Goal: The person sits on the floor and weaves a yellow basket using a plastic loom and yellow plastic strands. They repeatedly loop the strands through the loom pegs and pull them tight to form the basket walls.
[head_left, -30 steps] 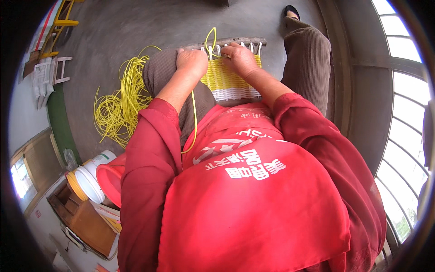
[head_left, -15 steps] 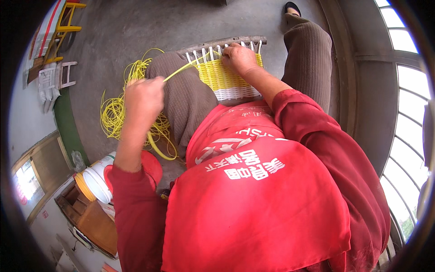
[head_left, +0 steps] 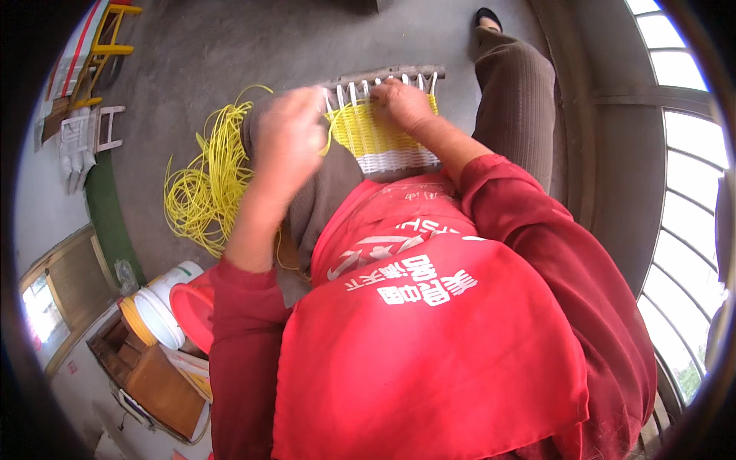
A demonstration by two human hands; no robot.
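Yellow cord (head_left: 331, 136) pinched, left hand (head_left: 291, 142) raised

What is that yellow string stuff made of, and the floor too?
The yellow strands look like smooth plastic cord: bright, glossy, springing in stiff loops. The woven panel seems made of the same. The floor looks like bare grey concrete, dull and rough.

Grey concrete floor (head_left: 230, 46). Yellow-framed stool (head_left: 107, 46) at upper left, small white stool (head_left: 84, 138) just below it. White bucket (head_left: 165, 307) and red basin (head_left: 192, 314) lower left, beside wooden box (head_left: 157, 387). Windows (head_left: 682, 192) along right.
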